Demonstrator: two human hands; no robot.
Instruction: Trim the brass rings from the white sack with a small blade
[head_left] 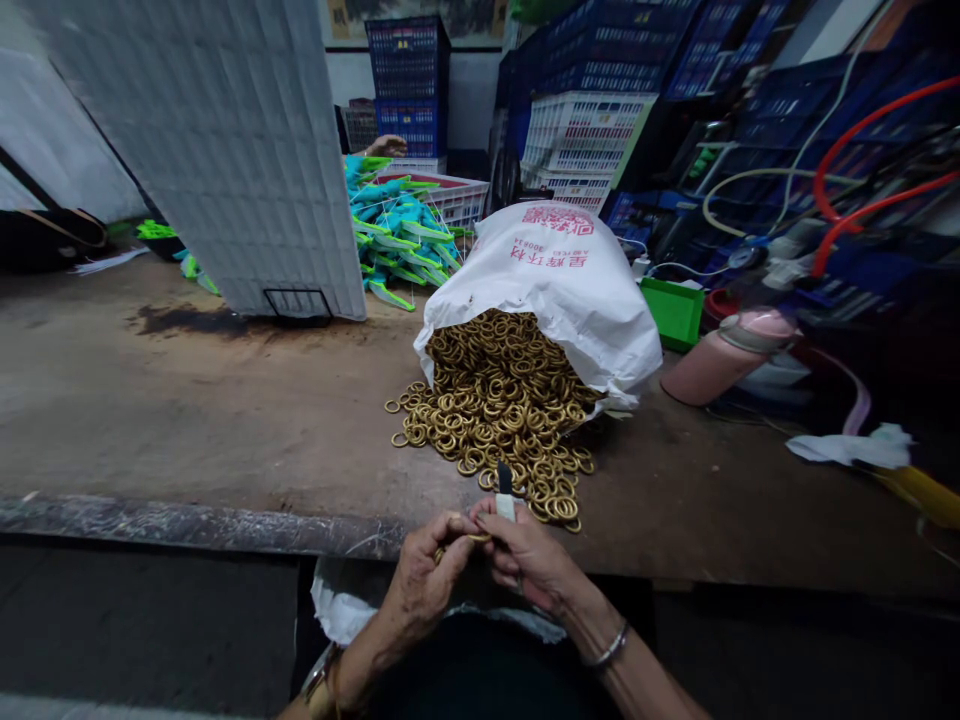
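Note:
Just past the table's front edge, my left hand (429, 568) is closed in a pinch on a gold ring (477, 538). My right hand (531, 558) meets it at the fingertips. A thin tool with a black end and a white wrapped band (505, 506) sticks up from the right hand's closed fingers; its working part is hidden. Directly beyond the hands lies a heap of gold rings (502, 410), spilling from the open mouth of a white woven sack (540, 270) with red print. The sack rests on its side.
A tall grey ribbed panel (247, 160) stands at the left on the wooden table (187, 410). Behind it are blue and green pieces (405, 235) and another person's hand (386, 147). A pink bottle (727, 355) and a green tray (671, 312) are at the right. Stacked crates (581, 130) fill the back.

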